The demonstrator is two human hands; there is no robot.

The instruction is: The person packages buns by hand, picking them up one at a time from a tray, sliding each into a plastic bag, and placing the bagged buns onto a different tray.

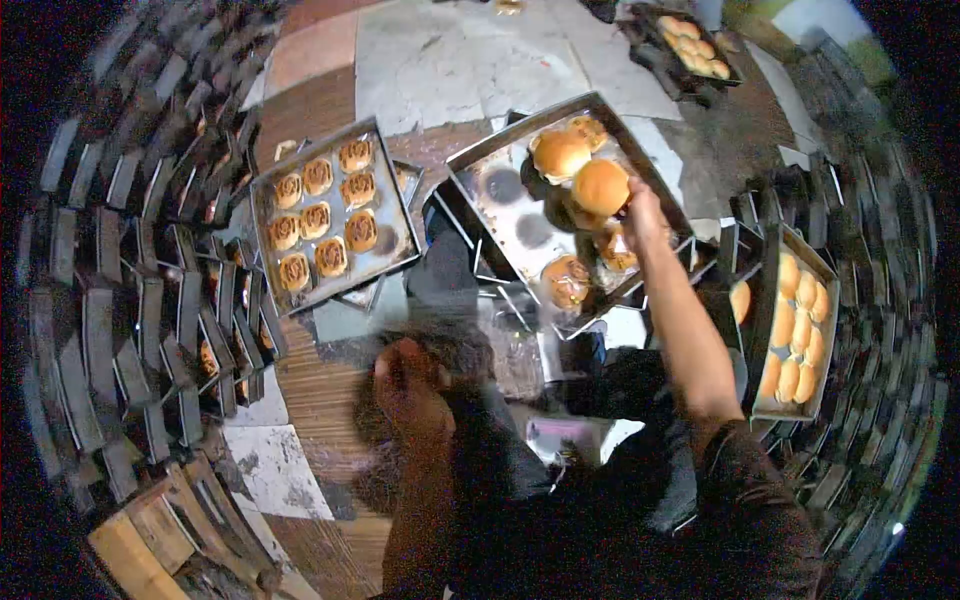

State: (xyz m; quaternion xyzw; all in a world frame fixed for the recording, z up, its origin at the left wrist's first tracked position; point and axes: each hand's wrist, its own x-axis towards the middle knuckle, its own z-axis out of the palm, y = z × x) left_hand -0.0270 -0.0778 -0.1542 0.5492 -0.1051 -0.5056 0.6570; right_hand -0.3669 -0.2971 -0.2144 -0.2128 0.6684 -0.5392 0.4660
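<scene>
My right hand reaches over a metal baking tray, its fingers closed on a round golden bun. Another bun sits just beyond it on the tray. Browned, topped pieces lie near the tray's front corner, and dark round marks show on its bare metal. Low over the floor, in shadow, is my left hand. Its fingers look curled in; what they hold, if anything, is hidden. A second tray on the left carries several swirled pastries.
Tall stacks of dark trays line the left, and more stacks stand on the right. A tray of elongated buns juts out at right. Another bun tray lies far right. Wooden slats are at lower left.
</scene>
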